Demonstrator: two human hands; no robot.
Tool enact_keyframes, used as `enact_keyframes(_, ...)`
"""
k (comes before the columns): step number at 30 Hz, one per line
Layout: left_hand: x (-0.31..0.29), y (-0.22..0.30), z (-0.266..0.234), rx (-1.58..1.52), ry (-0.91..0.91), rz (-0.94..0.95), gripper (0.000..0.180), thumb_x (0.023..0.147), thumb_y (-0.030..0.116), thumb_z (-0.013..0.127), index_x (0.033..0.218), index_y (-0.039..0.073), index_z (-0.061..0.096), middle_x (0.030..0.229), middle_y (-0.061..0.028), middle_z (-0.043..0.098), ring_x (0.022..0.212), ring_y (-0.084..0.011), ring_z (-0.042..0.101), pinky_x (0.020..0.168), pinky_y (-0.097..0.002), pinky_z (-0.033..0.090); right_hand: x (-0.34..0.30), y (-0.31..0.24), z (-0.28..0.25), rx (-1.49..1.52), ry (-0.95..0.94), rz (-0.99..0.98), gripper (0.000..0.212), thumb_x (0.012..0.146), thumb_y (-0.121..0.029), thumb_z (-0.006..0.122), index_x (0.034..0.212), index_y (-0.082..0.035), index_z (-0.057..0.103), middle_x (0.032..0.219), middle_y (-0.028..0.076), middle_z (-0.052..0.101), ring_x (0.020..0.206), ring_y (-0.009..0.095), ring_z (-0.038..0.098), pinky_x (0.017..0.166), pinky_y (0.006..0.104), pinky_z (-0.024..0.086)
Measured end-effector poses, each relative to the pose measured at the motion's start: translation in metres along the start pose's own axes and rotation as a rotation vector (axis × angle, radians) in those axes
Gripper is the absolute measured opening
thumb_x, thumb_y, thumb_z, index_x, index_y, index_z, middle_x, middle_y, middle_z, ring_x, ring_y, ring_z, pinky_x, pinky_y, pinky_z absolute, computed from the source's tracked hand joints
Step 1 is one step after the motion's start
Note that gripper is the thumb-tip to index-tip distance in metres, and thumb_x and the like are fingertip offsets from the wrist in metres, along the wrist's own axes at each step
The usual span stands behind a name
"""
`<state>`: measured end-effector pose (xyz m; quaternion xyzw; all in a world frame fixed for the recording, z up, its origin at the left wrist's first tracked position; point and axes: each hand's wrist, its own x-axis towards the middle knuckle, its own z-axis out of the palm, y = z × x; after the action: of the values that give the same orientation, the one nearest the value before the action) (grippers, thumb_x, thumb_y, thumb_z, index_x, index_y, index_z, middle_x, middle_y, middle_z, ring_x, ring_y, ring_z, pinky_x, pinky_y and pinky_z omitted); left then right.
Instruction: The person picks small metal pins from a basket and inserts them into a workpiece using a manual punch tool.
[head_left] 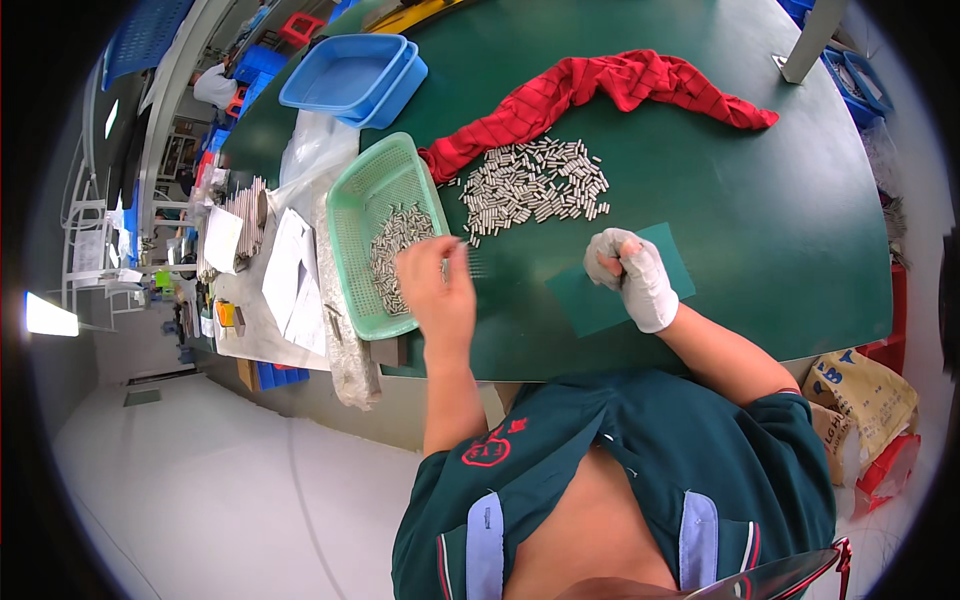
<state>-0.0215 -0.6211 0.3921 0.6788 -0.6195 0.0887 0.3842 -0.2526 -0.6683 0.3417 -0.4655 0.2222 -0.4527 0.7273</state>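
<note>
My bare left hand [437, 285] is over the right rim of a light green plastic basket [352, 215]. Its thumb and finger are pinched together, and motion blur hides whatever lies between them. Inside the basket is a heap of small metal pins [390, 255]. My right hand [635, 275], in a white glove with some fingertips bare, is curled closed above a thin green sheet [590, 300] on the table. What it holds, if anything, is hidden. Between and beyond my hands lies a loose pile of short metal pins [530, 185].
A twisted red cloth [600, 85] curves behind the pile on the dark green table [780, 230]. Stacked blue tubs [345, 75] stand at the far left. White papers [293, 275] and plastic wrap lie left of the basket. A metal post [812, 45] rises at the far right.
</note>
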Motion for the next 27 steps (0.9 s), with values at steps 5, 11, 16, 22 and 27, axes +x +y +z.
enact_keyframes(5, -0.002, 0.011, 0.064, -0.168, -0.275, 0.152, 0.009, 0.078, 0.005, 0.070, 0.085, 0.005, 0.064, 0.083, -0.0082, 0.061, 0.085, -0.0287, 0.055, 0.076, -0.0390, 0.044, -0.001, -0.003, 0.001, -0.001, 0.004, 0.000, 0.060, 0.093, -0.063, 0.044, 0.068, -0.009, 0.036, 0.063, 0.001, 0.037, 0.058, 0.013, 0.033, 0.055, 0.0268, 0.027)
enact_keyframes(11, -0.002, 0.006, 0.089, -0.094, -0.377, 0.159, 0.010, 0.077, 0.005, 0.069, 0.085, 0.004, 0.064, 0.083, -0.0085, 0.062, 0.084, -0.0293, 0.055, 0.076, -0.0395, 0.045, -0.001, -0.004, 0.000, 0.009, 0.005, 0.023, 0.062, 0.092, -0.066, 0.045, 0.069, -0.009, 0.036, 0.064, 0.001, 0.036, 0.058, 0.013, 0.033, 0.054, 0.0266, 0.026)
enact_keyframes(16, -0.002, 0.005, 0.090, -0.053, -0.425, 0.136, 0.010, 0.077, 0.005, 0.069, 0.084, 0.004, 0.062, 0.084, -0.0094, 0.062, 0.084, -0.0308, 0.055, 0.076, -0.0401, 0.045, -0.001, -0.005, 0.000, 0.030, 0.014, 0.050, 0.064, 0.091, -0.068, 0.045, 0.068, -0.008, 0.036, 0.064, 0.001, 0.036, 0.059, 0.013, 0.033, 0.054, 0.0267, 0.026)
enact_keyframes(22, -0.008, -0.003, 0.079, -0.759, -0.544, -0.266, 0.005, 0.087, -0.001, 0.061, 0.091, 0.002, 0.061, 0.089, -0.0017, 0.054, 0.078, -0.0098, 0.049, 0.068, -0.0230, 0.040, -0.001, -0.004, -0.001, 0.043, 0.016, 0.049, 0.064, 0.091, -0.068, 0.045, 0.069, -0.008, 0.037, 0.064, 0.001, 0.037, 0.060, 0.013, 0.033, 0.055, 0.0267, 0.027)
enact_keyframes(27, -0.014, 0.005, 0.068, -1.121, -0.552, -0.380, 0.004, 0.091, 0.001, 0.060, 0.095, 0.002, 0.060, 0.096, -0.0008, 0.055, 0.083, -0.0072, 0.049, 0.072, -0.0211, 0.040, -0.005, -0.003, 0.002, -0.019, 0.011, 0.004, 0.064, 0.093, -0.066, 0.043, 0.068, -0.008, 0.037, 0.064, 0.002, 0.038, 0.060, 0.013, 0.035, 0.055, 0.0272, 0.027)
